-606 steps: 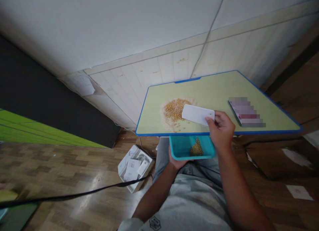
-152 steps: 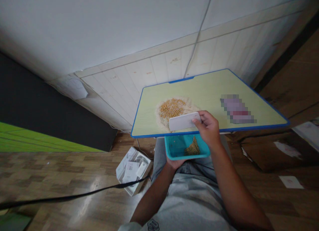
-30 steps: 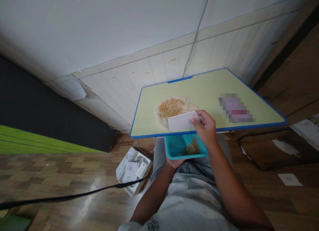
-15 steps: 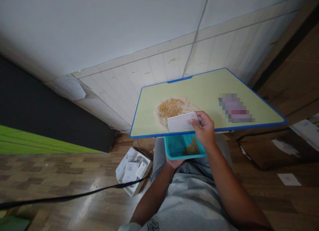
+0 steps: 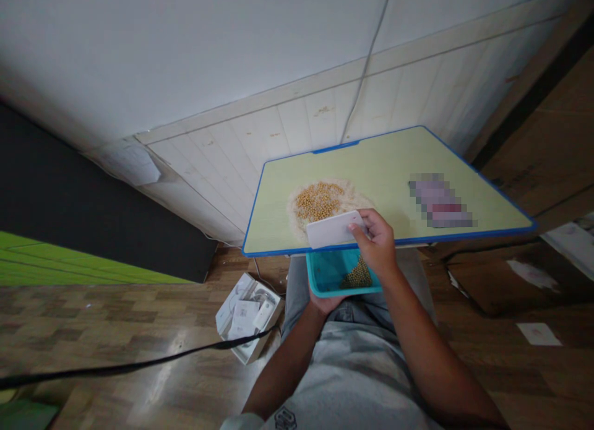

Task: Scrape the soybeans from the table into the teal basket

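Over the lap in worn grey-blue trousers (image 5: pixel 417 281), the bare left hand (image 5: pixel 327 304) bears a rectangular turquoise tray (image 5: pixel 325 278) from below; its fingers are hidden, so cannot tell whether they are spread or curled. Tray sits just under the table's near edge; small greenish round beans (image 5: pixel 356 276) heap toward its right side. Bare right hand (image 5: pixel 378 244) pinches a flat white rectangular card (image 5: pixel 329 230) by its right end, thumb on the near face. Card hangs tilted across the near edge of a pale green table (image 5: pixel 278 176) with blue rim, above the tray; contact with the tabletop unclear. Directly beyond the card: a spread of golden-yellow round beans (image 5: pixel 318 201), ringed by fine pale grains (image 5: pixel 355 199). Well to the right on the same top, a pixelated, pinkish-grey rectangular item (image 5: pixel 440 201), detail masked. Floor to the left carries an open white box (image 5: pixel 248 318) with papers. Farthest back, stained white wall panelling (image 5: pixel 223 161), crossed by a thin grey cable (image 5: pixel 366 65).
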Tool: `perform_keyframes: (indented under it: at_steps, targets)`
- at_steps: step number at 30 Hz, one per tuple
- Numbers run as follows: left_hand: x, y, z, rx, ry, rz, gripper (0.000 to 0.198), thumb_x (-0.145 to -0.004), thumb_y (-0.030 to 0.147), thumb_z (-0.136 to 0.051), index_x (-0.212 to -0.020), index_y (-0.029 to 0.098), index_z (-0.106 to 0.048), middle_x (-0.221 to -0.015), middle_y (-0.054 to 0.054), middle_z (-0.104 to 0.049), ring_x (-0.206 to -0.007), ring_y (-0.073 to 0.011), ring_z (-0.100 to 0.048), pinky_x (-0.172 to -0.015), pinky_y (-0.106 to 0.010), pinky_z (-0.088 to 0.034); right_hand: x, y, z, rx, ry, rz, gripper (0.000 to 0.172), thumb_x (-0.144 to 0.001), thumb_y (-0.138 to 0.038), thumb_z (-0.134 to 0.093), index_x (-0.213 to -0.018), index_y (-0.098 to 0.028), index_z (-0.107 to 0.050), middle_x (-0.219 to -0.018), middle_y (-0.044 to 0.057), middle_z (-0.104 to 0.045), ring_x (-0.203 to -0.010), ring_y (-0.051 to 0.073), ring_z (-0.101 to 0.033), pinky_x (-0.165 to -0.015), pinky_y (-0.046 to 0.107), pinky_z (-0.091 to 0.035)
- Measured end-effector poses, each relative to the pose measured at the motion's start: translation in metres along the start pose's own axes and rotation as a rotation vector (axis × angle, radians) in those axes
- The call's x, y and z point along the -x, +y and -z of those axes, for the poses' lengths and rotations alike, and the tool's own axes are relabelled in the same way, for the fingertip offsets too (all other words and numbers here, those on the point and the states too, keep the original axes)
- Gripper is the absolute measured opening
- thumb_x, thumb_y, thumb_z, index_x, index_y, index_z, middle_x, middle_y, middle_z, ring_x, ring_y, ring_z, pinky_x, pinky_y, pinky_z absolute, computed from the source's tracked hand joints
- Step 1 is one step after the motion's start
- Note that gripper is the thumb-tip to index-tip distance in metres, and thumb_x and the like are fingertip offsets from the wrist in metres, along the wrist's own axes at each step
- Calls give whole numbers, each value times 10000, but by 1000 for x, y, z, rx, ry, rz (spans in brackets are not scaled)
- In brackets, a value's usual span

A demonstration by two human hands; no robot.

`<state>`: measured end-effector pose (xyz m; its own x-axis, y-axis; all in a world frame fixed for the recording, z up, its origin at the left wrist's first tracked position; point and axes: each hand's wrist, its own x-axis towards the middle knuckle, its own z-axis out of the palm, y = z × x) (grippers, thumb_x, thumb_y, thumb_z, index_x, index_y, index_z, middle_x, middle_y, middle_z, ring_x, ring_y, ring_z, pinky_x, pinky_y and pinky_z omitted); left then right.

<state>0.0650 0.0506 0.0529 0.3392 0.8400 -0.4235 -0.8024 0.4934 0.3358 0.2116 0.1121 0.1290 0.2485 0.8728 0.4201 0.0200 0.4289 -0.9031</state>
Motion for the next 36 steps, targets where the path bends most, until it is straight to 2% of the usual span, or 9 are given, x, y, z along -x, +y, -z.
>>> perform_keyframes:
  at_steps: [3,6,10,14,21,25,30,33,36]
  targets:
    - [2,-1,-3,15,-8,-1,690,-1140,626,-378,-1478,235,-834,-1652,-65,-734,-1647,-373,-593,-1370,-590,-521,0,2,0,12,33,0,162,-923,-382,-773,-1006,-258,-710,-866,-9,-780,-801,221,-722,-727,311,-522]
    - [2,0,-7,0,-15,-9,690,-1139,631,-381,-1509,245,-817,-1647,-56,-738,-1662,-359,-578,-1396,-569,-493,-1,2,0,7,41,-2,173,-922,-390,-774,-1010,-255,-712,-883,-6,-780,-812,219,-726,-741,311,-524]
    - [3,0,-6,-18,17,-1,709,-1134,626,-352,-1501,248,-826,-1629,-66,-750,-1670,-378,-565,-1422,-613,-446,0,1,-2,9,2,-4,171,-935,-401,-766,-1006,-255,-712,-860,-8,-781,-809,221,-737,-733,308,-527]
    - [3,1,-5,-23,43,-5,700,-1133,624,-367,-1538,253,-801,-1650,-68,-734,-1686,-370,-546,-1429,-602,-434,0,-1,-5,21,-33,-6,174,-941,-414,-763,-996,-258,-707,-871,-3,-792,-825,229,-753,-759,322,-548]
    - [4,2,-11,21,-28,15,694,-1123,614,-404,-1546,221,-790,-1615,-109,-761,-1667,-380,-567,-1419,-597,-433,-8,-1,7,13,77,12,191,-906,-414,-768,-983,-262,-683,-840,-9,-742,-773,218,-692,-698,303,-520]
    - [2,2,-8,14,21,-1,687,-1114,621,-431,-1525,220,-807,-1603,-108,-768,-1637,-408,-597,-1411,-641,-438,-11,-1,14,11,96,-8,189,-862,-392,-779,-957,-255,-690,-823,-15,-734,-761,215,-680,-673,293,-492]
    - [2,2,-4,-17,-24,30,672,-1114,639,-429,-1450,236,-848,-1625,-96,-753,-1661,-398,-572,-1402,-603,-451,-8,0,6,25,59,-9,186,-881,-405,-764,-963,-255,-691,-827,-16,-750,-763,216,-686,-697,304,-499]
    - [3,2,-6,-39,14,6,667,-1129,632,-382,-1402,269,-871,-1603,-72,-771,-1657,-381,-579,-1402,-599,-440,-4,0,-2,39,22,4,169,-915,-403,-757,-981,-260,-694,-854,-12,-765,-794,222,-707,-735,318,-525]
    - [3,1,-8,-14,17,2,686,-1133,631,-370,-1400,250,-874,-1588,-80,-781,-1654,-380,-584,-1406,-601,-443,-2,0,-5,36,13,19,165,-932,-405,-756,-990,-262,-699,-867,-9,-769,-814,227,-718,-762,327,-537]
